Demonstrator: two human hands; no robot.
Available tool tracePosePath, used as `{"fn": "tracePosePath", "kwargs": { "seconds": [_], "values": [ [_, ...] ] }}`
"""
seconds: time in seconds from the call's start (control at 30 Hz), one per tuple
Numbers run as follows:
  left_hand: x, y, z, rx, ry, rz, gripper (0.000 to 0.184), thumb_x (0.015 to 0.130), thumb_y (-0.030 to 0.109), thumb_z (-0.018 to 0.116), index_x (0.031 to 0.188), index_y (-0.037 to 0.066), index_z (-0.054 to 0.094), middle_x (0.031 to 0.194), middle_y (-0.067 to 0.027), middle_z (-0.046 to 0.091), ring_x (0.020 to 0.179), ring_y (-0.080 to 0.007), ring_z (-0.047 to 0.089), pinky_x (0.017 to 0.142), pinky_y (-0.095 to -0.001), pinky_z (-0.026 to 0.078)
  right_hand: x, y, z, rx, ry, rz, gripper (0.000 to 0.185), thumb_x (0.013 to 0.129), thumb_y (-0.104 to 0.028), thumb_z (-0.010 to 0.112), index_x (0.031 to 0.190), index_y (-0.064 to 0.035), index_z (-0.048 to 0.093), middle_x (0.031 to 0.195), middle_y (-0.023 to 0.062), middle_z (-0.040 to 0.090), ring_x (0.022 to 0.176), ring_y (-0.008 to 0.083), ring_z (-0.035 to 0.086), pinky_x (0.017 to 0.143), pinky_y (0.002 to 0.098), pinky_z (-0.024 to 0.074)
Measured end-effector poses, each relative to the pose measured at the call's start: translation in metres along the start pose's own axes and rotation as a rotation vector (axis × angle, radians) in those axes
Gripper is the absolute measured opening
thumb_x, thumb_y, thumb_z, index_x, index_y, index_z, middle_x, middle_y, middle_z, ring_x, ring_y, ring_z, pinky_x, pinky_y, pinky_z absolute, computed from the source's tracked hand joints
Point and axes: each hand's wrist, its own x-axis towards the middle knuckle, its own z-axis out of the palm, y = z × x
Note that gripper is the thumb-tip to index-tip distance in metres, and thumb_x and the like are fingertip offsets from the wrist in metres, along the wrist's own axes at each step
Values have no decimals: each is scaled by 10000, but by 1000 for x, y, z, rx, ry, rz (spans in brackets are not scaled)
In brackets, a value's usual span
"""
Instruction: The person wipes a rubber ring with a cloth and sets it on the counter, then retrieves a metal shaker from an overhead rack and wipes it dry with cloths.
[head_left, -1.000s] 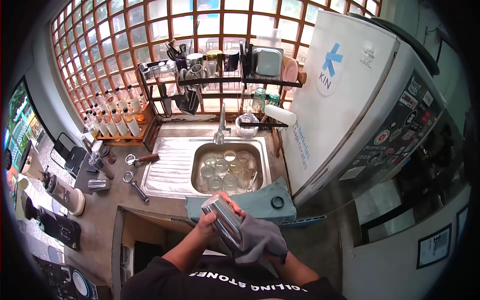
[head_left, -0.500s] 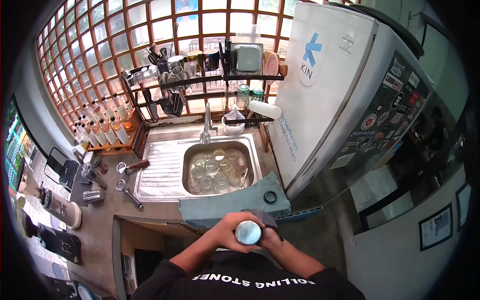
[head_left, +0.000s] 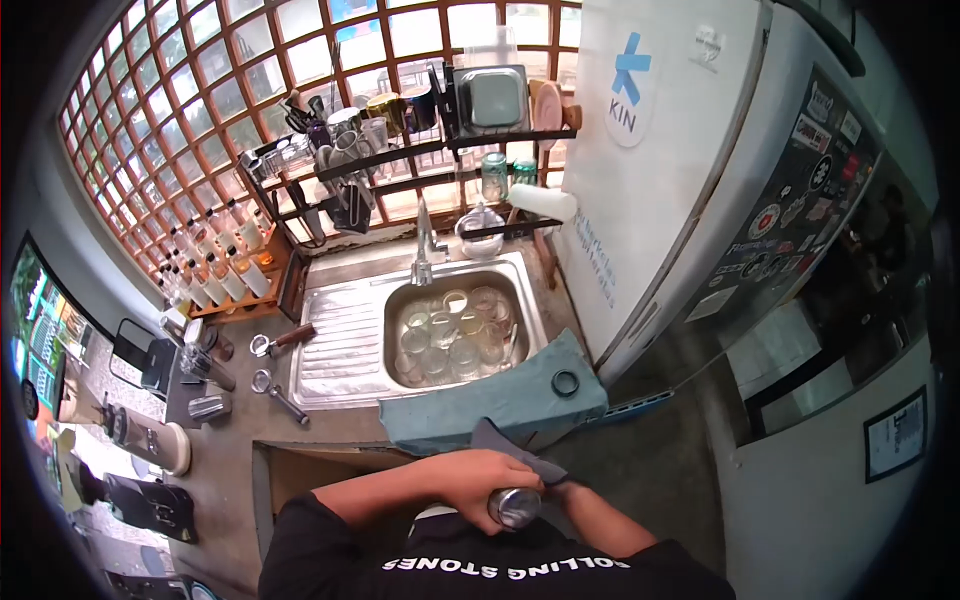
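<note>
Head-worn view, forward and downward

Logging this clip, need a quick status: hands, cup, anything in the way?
Left hand gripping metal cup. Right hand mostly hidden by grey cloth, grip unclear. Nothing visibly blocking cup.

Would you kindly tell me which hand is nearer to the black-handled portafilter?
Left. The left hand, holding the steel cup, is below and right of the black-handled portafilter in view; the right hand, mostly hidden beside the grey cloth, is farther right.
</note>
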Motion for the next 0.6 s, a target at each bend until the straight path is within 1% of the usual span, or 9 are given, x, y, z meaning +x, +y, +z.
{"fn": "tracePosePath", "kwargs": {
  "seconds": [0.13, 0.2, 0.27, 0.3, 0.37, 0.4, 0.47, 0.5, 0.6],
  "values": [
    [-32, 19, -15, -120, 64, -18, 560, 642, 226, 835, 1131, 62, 616, 1046, -131, 664, 956, -323, 653, 835, -383, 524, -8, -15, -7, -24, -115, -93, 507, 794, -278, 747, 1198, -11, 594, 1167, 57, 641, 1069, 156, 582, 970, 356, 450],
    [-51, 29, -26, -110, 129, -8, 556, 641, 218, 837, 1122, 60, 608, 1023, -128, 662, 940, -325, 652, 815, -384, 520, -10, -24, -8, -30, -181, -155, 529, 784, -282, 756, 1204, -7, 592, 1176, 54, 640, 1079, 153, 576, 984, 359, 440],
    [-73, 38, -40, -94, 205, 21, 555, 637, 216, 844, 1117, 61, 612, 1013, -118, 667, 933, -312, 656, 807, -377, 520, -2, -41, -6, 29, -258, -34, 550, 774, -286, 766, 1211, -2, 590, 1185, 52, 639, 1090, 149, 569, 998, 363, 431],
    [-86, 42, -47, -87, 247, 45, 555, 634, 218, 850, 1115, 63, 621, 1014, -109, 672, 935, -299, 660, 810, -370, 521, 6, -53, -2, 97, -312, 140, 520, 752, -267, 774, 1165, 2, 608, 1187, 49, 631, 1102, 139, 561, 1004, 366, 419],
    [-108, 46, -57, -101, 327, 90, 569, 619, 228, 870, 1114, 66, 642, 1019, -82, 685, 938, -260, 670, 814, -348, 522, 17, -65, 11, -185, -342, 3, 535, 734, -292, 789, 1149, -2, 616, 1191, 43, 627, 1092, 135, 568, 986, 360, 435],
    [-114, 45, -58, -78, 356, 134, 567, 619, 230, 871, 1112, 68, 643, 1018, -81, 686, 933, -260, 670, 813, -345, 521, 23, -67, 21, -322, -355, -65, 542, 726, -304, 796, 1140, -3, 620, 1193, 40, 625, 1087, 133, 572, 976, 357, 443],
    [-123, 40, -55, -36, 413, 220, 563, 618, 232, 873, 1108, 72, 645, 1017, -77, 686, 924, -259, 672, 810, -338, 519, 32, -43, 44, -20, -259, -112, 525, 731, -333, 808, 1107, -13, 631, 1181, 54, 621, 1064, 140, 581, 931, 351, 471],
    [-123, 36, -48, -35, 344, 220, 634, 600, 247, 878, 1148, 46, 630, 1092, -121, 672, 1014, -289, 658, 890, -384, 511, 36, -26, 57, 133, -212, -133, 517, 733, -347, 815, 1090, -18, 636, 1175, 61, 620, 1052, 144, 585, 909, 348, 485],
    [-118, 24, -23, 205, 199, 175, 661, 574, 230, 857, 1168, 64, 620, 1115, -120, 645, 1043, -314, 624, 904, -410, 496, 45, -88, 133, 502, -7, -90, 327, 876, -280, 676, 1059, -12, 631, 1110, 80, 634, 980, 151, 608, 835, 329, 519]
  ]
}}
